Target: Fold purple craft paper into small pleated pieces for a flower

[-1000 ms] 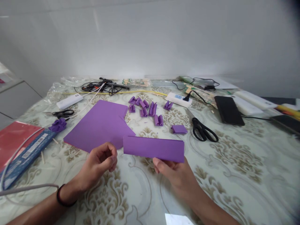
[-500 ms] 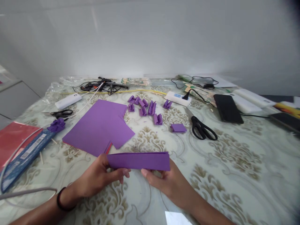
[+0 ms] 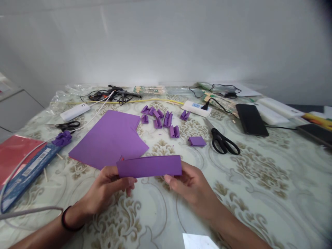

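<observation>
A long folded purple paper strip (image 3: 149, 166) is held up level above the table. My left hand (image 3: 109, 189) pinches its left end, thumb in front and fingers behind. At the right end, my right hand (image 3: 193, 185) grips it between thumb and fingers. Large purple sheets (image 3: 109, 138) lie flat just beyond the strip, partly covered by it. Several small folded purple pieces (image 3: 168, 119) stand grouped past the sheets. One flat folded purple piece (image 3: 197, 141) lies apart, left of black-handled scissors (image 3: 223, 141).
A power strip (image 3: 197, 108), a black phone (image 3: 252, 119) and white boxes (image 3: 280, 108) lie at the back right. Tangled black cables (image 3: 114, 94) and a white power bank (image 3: 75, 112) are at the back left. Small scissors (image 3: 67, 125) and a blue packet (image 3: 31, 173) are at left.
Both hands have raised the strip and moved it slightly away from me. Its front face is turned more into view, and it now covers the near corner of the purple sheets.
</observation>
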Demonstrator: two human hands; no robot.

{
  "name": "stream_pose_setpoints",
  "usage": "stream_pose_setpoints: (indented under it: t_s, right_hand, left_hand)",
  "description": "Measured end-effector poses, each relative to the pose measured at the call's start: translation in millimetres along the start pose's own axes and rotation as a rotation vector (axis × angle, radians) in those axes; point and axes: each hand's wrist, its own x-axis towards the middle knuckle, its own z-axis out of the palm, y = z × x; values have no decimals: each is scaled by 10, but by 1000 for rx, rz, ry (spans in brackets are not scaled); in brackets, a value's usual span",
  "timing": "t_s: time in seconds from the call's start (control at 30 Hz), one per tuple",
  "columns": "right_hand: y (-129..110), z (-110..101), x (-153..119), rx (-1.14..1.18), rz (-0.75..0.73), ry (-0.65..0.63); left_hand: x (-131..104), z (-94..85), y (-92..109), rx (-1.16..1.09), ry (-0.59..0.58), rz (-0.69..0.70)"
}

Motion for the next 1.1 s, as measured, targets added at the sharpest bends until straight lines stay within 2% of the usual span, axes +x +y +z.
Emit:
stream_pose_setpoints:
  t_s: [0.27, 0.4, 0.63, 0.77, 0.97, 1.1]
  right_hand:
    - [83, -137, 91, 13, -86, 128]
    - [112, -154, 118, 62, -106, 207]
    - [92, -54, 100, 42, -123, 225]
    - [109, -47, 69, 2, -85, 182]
    - [21, -20, -14, 0, -29, 113]
    - [-20, 2, -27, 9, -42, 120]
  left_hand:
    - [-6, -45, -84, -161, 143, 55]
    - [12, -61, -92, -166, 191, 94]
    - [-10, -47, -75, 2, 82, 100]
    - [-11, -32, -36, 85, 49, 102]
    - [-4, -36, -54, 169, -7, -1]
    - [-5, -37, -20, 211, -51, -35]
